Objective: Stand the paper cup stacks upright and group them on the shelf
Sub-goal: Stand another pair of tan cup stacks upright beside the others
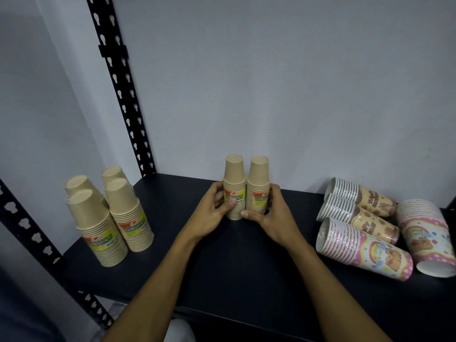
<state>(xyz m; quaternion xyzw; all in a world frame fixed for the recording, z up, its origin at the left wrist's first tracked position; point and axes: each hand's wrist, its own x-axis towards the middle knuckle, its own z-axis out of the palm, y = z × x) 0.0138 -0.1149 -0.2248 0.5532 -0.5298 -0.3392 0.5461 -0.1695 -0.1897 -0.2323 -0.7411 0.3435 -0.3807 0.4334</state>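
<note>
Two kraft cup stacks (pixel 245 187) upright mid-shelf (pixel 246 267), touching.
Left hand (pixel 212 213) and right hand (pixel 271 215) fingers wrapped round one stack each.

label text on the two middle kraft stacks (pixel 245 187) half covered by fingers, back-left kraft stack (pixel 111 172) mostly tucked behind its neighbours, far-right pink stack (pixel 428 236) clipped by the frame edge, shelf (pixel 246 267) front cut off too, cartoon prints too blurry to read
</note>
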